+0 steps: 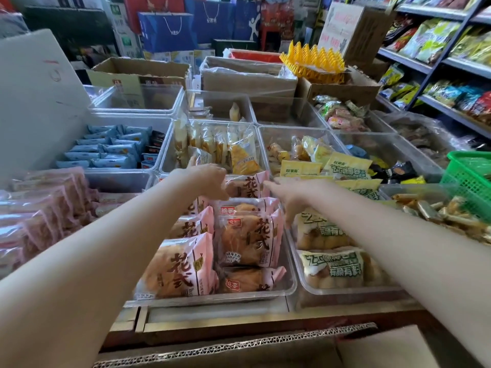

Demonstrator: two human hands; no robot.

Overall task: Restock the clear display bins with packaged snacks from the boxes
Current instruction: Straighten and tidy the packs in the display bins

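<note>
Currently, taking the clear plastic display bin of pink bread packets (288, 284) as landmark. Left of it, a blurred stack of pink-wrapped packets (39, 211) is lying loose. Left hand (210, 179) is reaching over the bin's far end, fingers curled down onto the rearmost pink-and-white bread packet with dark lettering (248, 185), apparently gripping its left top edge, though the actual pinch is hidden. That packet is standing at the bin's far wall, long axis running across the bin, left to right. Right hand (292, 193) is coming in at the bin's far right corner, fingers fairly straight and spread, tips just beside the packet's right edge, thumb hanging over the bin wall; holding nothing that I can tell. Packet is lying between the two hands, left one nearer and already on it. Right of the bin, a clear tub of yellow-green bread packets (332, 264). Near side of the bin, an open brown corrugated cardboard box (239, 349).
</note>
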